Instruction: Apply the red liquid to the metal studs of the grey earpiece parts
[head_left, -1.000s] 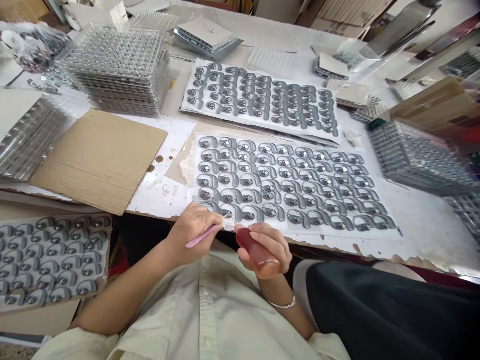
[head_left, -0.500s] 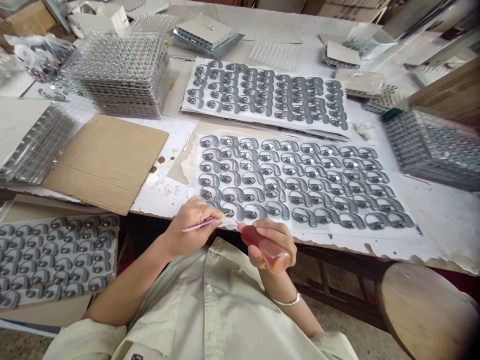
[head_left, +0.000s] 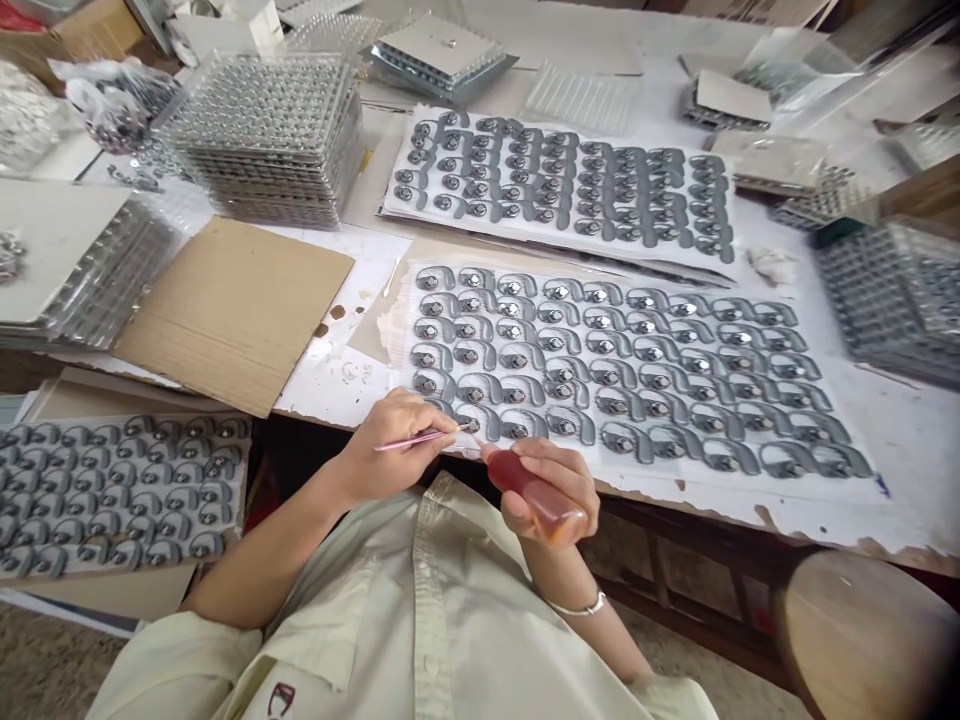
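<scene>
My left hand [head_left: 394,445] pinches a thin pink stick [head_left: 420,438] whose tip meets a grey hook-shaped piece [head_left: 480,420] in the nearest row. My right hand [head_left: 559,485] grips a small amber bottle [head_left: 536,495], nozzle pointing at the same spot. The pieces, each with a shiny stone, lie in rows on a white sheet [head_left: 862,500] at the table's near edge.
A second sheet of grey pieces [head_left: 562,185] lies behind the first, a third [head_left: 112,495] low at my left. Brown cardboard [head_left: 232,310], stacked clear trays [head_left: 262,135] and more trays [head_left: 892,295] at right surround them. A round wooden stool [head_left: 862,640] stands at lower right.
Both hands stay at the near row with stick and bottle. The view has swung right, so the dark shape at lower right is gone and the wooden stool shows.
</scene>
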